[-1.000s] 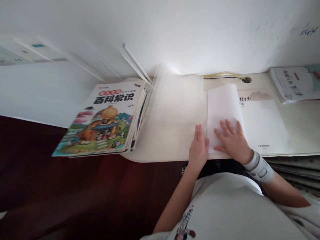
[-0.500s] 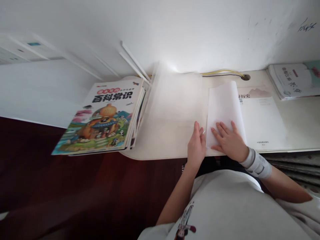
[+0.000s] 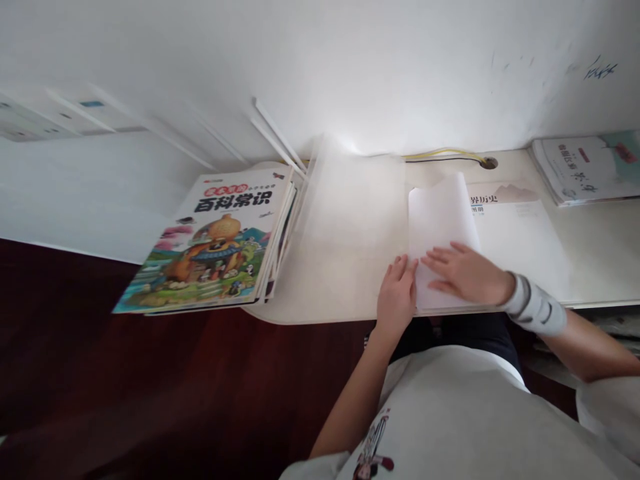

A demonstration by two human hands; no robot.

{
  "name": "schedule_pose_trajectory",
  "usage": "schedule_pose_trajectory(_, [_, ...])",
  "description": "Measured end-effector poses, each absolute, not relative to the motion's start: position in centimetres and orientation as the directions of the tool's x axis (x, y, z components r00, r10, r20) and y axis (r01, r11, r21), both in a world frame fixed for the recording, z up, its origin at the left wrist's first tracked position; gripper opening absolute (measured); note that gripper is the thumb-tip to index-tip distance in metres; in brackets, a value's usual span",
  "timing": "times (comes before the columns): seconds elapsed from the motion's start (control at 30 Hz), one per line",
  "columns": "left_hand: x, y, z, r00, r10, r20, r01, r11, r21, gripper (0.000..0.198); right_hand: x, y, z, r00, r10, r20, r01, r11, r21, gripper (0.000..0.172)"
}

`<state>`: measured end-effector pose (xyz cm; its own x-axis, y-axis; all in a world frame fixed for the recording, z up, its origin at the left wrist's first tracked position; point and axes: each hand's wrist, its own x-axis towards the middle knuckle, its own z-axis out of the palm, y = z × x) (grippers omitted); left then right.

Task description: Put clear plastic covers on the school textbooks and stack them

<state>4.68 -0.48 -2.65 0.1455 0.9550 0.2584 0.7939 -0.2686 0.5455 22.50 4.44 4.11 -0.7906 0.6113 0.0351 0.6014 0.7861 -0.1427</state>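
A white paper flap [image 3: 441, 217] lies folded over the left part of a pale history book [image 3: 517, 247], whose title is partly covered. My right hand [image 3: 467, 272] rests palm down on the flap with its fingers stretched out, slightly blurred. At the book's left edge, my left hand [image 3: 397, 293] lies with its fingers extended and close together, touching the edge near the desk's front. Left of it a translucent plastic sheet [image 3: 350, 220] spreads over the desk, its outline faint.
A stack of books [image 3: 210, 247] with a colourful top cover stands at the desk's left end, overhanging it. More books [image 3: 583, 167] lie at the back right. A yellow cable [image 3: 443, 153] runs along the wall to a hole [image 3: 489, 163] in the white desk [image 3: 320, 303].
My right hand has shifted right and turned more sideways across the flap. My left hand's fingers have moved onto the book's left edge. The view has tilted slightly.
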Motion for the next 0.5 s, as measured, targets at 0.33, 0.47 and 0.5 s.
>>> schedule_pose_trajectory(0.33, [4.5, -0.4, -3.4, 0.175, 0.932, 0.317, 0.838, -0.310, 0.450, 0.034, 22.2, 19.0, 3.5, -0.531, 0.834, -0.149, 0.830, 0.547, 0.110, 0.058])
schedule_pose_trajectory(0.47, [4.6, -0.6, -2.9, 0.189, 0.935, 0.300, 0.837, -0.314, 0.448, 0.030, 21.2, 20.2, 2.0, -0.564, 0.806, -0.181, 0.809, 0.583, 0.074, 0.055])
schedule_pose_trajectory(0.5, [4.7, -0.7, -2.7, 0.201, 0.937, 0.287, 0.839, -0.316, 0.444, 0.032, 21.0, 20.4, 1.7, -0.562, 0.808, -0.177, 0.814, 0.578, 0.054, 0.055])
